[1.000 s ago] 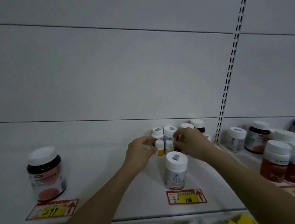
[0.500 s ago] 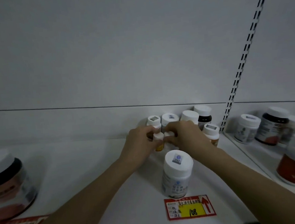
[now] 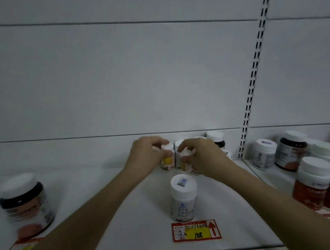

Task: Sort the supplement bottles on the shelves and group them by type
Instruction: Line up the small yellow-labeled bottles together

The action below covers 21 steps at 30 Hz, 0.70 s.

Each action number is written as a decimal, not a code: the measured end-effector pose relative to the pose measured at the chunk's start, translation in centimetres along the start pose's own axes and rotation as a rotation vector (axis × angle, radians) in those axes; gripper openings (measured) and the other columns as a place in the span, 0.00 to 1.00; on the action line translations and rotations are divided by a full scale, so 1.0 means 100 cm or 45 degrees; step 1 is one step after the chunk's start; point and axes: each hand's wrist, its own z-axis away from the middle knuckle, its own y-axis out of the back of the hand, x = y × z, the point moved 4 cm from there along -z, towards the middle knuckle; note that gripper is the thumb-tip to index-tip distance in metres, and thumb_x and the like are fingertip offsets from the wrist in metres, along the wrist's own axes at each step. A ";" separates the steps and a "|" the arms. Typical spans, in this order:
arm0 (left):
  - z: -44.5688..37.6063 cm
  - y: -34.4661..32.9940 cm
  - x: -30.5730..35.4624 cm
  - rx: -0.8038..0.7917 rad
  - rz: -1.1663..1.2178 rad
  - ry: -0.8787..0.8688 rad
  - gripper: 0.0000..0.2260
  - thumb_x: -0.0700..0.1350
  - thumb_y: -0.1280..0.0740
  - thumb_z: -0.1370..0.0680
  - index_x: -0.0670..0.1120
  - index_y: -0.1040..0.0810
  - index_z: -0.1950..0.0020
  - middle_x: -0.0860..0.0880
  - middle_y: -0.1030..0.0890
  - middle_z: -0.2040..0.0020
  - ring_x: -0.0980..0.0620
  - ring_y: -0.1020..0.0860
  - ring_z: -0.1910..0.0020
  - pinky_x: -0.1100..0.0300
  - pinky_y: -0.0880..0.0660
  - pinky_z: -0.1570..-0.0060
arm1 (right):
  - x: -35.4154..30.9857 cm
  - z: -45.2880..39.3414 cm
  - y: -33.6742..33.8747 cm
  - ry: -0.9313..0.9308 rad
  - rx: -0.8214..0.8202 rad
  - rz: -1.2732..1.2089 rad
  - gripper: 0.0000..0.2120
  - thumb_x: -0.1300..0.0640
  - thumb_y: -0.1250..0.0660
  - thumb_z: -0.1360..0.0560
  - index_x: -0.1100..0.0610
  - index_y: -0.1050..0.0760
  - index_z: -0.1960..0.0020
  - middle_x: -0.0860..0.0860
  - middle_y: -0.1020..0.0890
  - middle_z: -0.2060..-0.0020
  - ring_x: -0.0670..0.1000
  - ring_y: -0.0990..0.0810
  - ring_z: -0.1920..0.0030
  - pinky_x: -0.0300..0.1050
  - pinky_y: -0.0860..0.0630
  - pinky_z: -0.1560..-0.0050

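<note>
At frame centre, on the shelf (image 3: 108, 219): my left hand (image 3: 146, 156) grasps a small yellow-labelled bottle (image 3: 168, 156); my right hand (image 3: 203, 157) grasps another small bottle (image 3: 185, 159) just beside it.

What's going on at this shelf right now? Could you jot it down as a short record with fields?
place: white shop shelf with price tags
left hand: gripping a small yellow-label bottle
right hand: gripping another small bottle, mostly hidden
cluster behind hands: more white-capped bottles, one dark bottle
front centre: white bottle, upright, above the 108 tag
far left: big dark jar, blurred
right bay: several jars, two red ones in front
</note>
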 end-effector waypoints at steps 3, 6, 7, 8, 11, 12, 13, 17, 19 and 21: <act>0.012 0.024 0.061 0.007 0.130 -0.068 0.12 0.39 0.23 0.30 0.46 0.15 0.47 0.49 0.15 0.52 0.53 0.17 0.55 0.57 0.17 0.54 | -0.011 0.023 0.065 0.112 0.037 -0.081 0.09 0.58 0.30 0.24 0.47 0.20 0.46 0.49 0.18 0.46 0.50 0.17 0.58 0.45 0.18 0.54; 0.039 0.025 0.128 -0.065 0.224 -0.145 0.12 0.39 0.24 0.29 0.45 0.16 0.46 0.49 0.15 0.53 0.52 0.16 0.57 0.60 0.18 0.57 | -0.010 0.063 0.131 0.116 -0.025 -0.246 0.10 0.63 0.33 0.22 0.51 0.20 0.45 0.51 0.19 0.48 0.52 0.15 0.61 0.45 0.16 0.58; 0.050 0.018 0.147 -0.097 0.254 -0.157 0.12 0.39 0.25 0.28 0.45 0.16 0.45 0.49 0.15 0.53 0.52 0.15 0.58 0.60 0.18 0.57 | -0.006 0.082 0.150 0.106 -0.051 -0.268 0.10 0.64 0.34 0.22 0.52 0.20 0.45 0.52 0.18 0.50 0.53 0.14 0.60 0.44 0.16 0.58; 0.063 0.009 0.164 -0.126 0.270 -0.170 0.12 0.39 0.25 0.28 0.44 0.16 0.45 0.49 0.15 0.53 0.52 0.15 0.58 0.61 0.18 0.57 | -0.001 0.100 0.167 0.101 -0.070 -0.277 0.10 0.64 0.35 0.21 0.53 0.19 0.45 0.53 0.17 0.51 0.53 0.14 0.59 0.43 0.17 0.58; 0.100 -0.027 0.204 -0.203 0.294 -0.195 0.12 0.39 0.24 0.28 0.44 0.16 0.45 0.47 0.15 0.53 0.50 0.15 0.58 0.58 0.17 0.55 | 0.020 0.154 0.209 0.062 -0.038 -0.283 0.06 0.61 0.34 0.21 0.53 0.19 0.49 0.52 0.15 0.56 0.53 0.15 0.60 0.43 0.17 0.57; 0.111 -0.042 0.216 -0.233 0.308 -0.203 0.12 0.39 0.24 0.28 0.44 0.16 0.45 0.47 0.15 0.53 0.51 0.15 0.58 0.58 0.17 0.55 | 0.030 0.171 0.221 0.042 -0.010 -0.263 0.06 0.59 0.34 0.21 0.53 0.19 0.49 0.51 0.15 0.56 0.52 0.15 0.61 0.43 0.17 0.57; 0.119 -0.055 0.227 -0.257 0.319 -0.207 0.12 0.39 0.25 0.28 0.45 0.16 0.45 0.48 0.15 0.54 0.51 0.15 0.59 0.58 0.17 0.56 | 0.040 0.186 0.232 0.026 0.014 -0.232 0.05 0.58 0.34 0.21 0.53 0.19 0.49 0.49 0.15 0.56 0.51 0.15 0.61 0.43 0.17 0.57; 0.146 -0.110 0.272 -0.354 0.407 -0.225 0.12 0.39 0.25 0.28 0.45 0.16 0.46 0.48 0.15 0.54 0.51 0.15 0.58 0.56 0.17 0.55 | 0.086 0.244 0.271 -0.064 0.077 -0.095 0.09 0.58 0.34 0.21 0.54 0.23 0.41 0.48 0.18 0.49 0.50 0.15 0.59 0.44 0.17 0.55; 0.155 -0.136 0.290 -0.391 0.450 -0.225 0.13 0.38 0.25 0.28 0.45 0.17 0.45 0.47 0.16 0.53 0.50 0.15 0.57 0.55 0.17 0.54 | 0.107 0.268 0.288 -0.111 0.094 -0.058 0.09 0.58 0.34 0.21 0.55 0.23 0.41 0.48 0.18 0.48 0.50 0.15 0.58 0.47 0.17 0.52; 0.165 -0.164 0.308 -0.456 0.474 -0.240 0.15 0.38 0.25 0.28 0.46 0.18 0.42 0.46 0.17 0.50 0.48 0.15 0.57 0.56 0.17 0.55 | 0.128 0.291 0.306 -0.179 0.120 -0.058 0.09 0.58 0.34 0.21 0.54 0.23 0.41 0.49 0.18 0.49 0.49 0.15 0.59 0.47 0.17 0.52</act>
